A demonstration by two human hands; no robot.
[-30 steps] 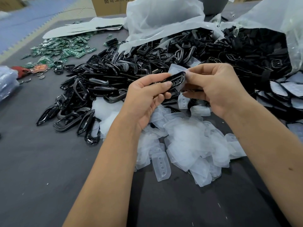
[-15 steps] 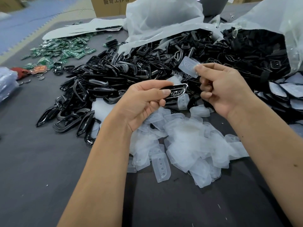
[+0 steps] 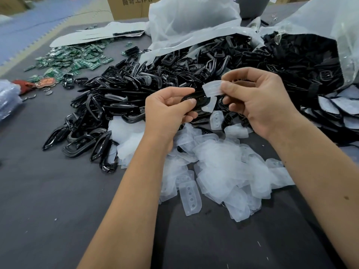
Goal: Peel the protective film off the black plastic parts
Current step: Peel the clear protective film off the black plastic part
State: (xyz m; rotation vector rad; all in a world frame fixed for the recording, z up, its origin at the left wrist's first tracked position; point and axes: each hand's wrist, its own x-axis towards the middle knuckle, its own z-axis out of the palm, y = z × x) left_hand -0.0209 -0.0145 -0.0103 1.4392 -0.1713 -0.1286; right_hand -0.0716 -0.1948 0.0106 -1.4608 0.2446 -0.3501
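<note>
My left hand (image 3: pixel 169 111) pinches a small black plastic part (image 3: pixel 196 100) between thumb and fingers, held above the table. My right hand (image 3: pixel 260 100) pinches a clear strip of protective film (image 3: pixel 212 88) just above and to the right of the part. A second bit of film (image 3: pixel 209 104) clings to the part's right end. Behind both hands lies a big heap of black plastic parts (image 3: pixel 120 100). Below the hands spreads a pile of peeled clear films (image 3: pixel 223 167).
Two open white plastic bags (image 3: pixel 186 22) of black parts stand at the back. Green circuit boards (image 3: pixel 73 61) are scattered at the back left, beside a red-orange item (image 3: pixel 45 82). Film-covered black pieces (image 3: pixel 338 105) lie at the right. A cardboard box (image 3: pixel 134 6) stands behind the dark table (image 3: pixel 48 200).
My right hand, which had pulled a film up and away from the part, has come back close to it with the film. My left hand has turned the part slightly.
</note>
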